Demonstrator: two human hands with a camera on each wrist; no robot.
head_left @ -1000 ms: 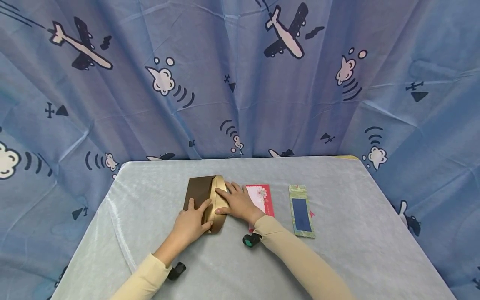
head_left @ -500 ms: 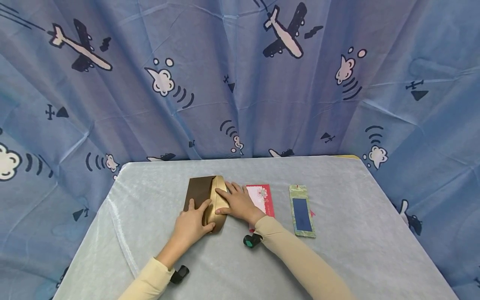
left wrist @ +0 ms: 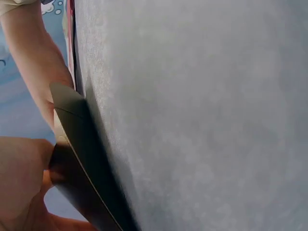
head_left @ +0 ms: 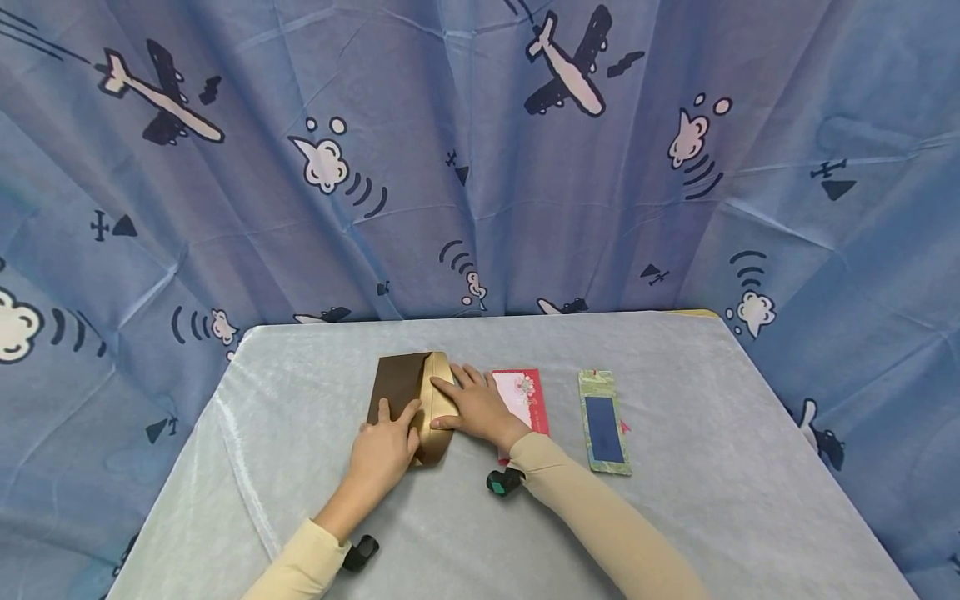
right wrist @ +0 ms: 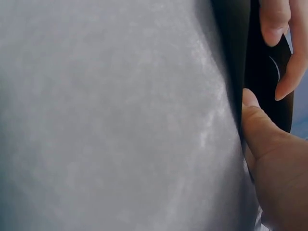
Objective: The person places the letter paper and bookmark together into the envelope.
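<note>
A flat, rectangular brown-and-gold card packet (head_left: 400, 379) lies toward the far edge of the pale-grey cloth-covered table (head_left: 720, 433), long axis pointing there. Left hand (head_left: 380, 454) and right hand (head_left: 482, 410), apart, flank it, extended fingers touching it.

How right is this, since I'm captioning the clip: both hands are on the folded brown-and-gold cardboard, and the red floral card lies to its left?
One side is wrong: the red floral card lies to the right of the folded brown-and-gold cardboard, as the head view shows. The left hand and right hand are both on the cardboard, as you say.
</note>
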